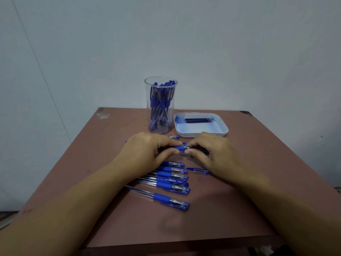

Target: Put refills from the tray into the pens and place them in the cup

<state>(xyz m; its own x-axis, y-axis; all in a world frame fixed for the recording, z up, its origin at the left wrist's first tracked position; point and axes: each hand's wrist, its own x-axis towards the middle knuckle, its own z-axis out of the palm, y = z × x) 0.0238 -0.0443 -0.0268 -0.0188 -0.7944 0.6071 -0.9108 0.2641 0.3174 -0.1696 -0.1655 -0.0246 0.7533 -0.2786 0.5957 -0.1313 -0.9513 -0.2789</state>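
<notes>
Front pen (pixel 171 199): cap rt; left hand (pixel 147 148), right hand (pixel 208 152): held pen (pixel 180 148) L-R.

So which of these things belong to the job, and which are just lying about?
In the job: pen held between left hand and right hand; cup of pens; tray; refills in it; row of pens waiting; loose cap, probably.
Just there: table; wall behind.
</notes>
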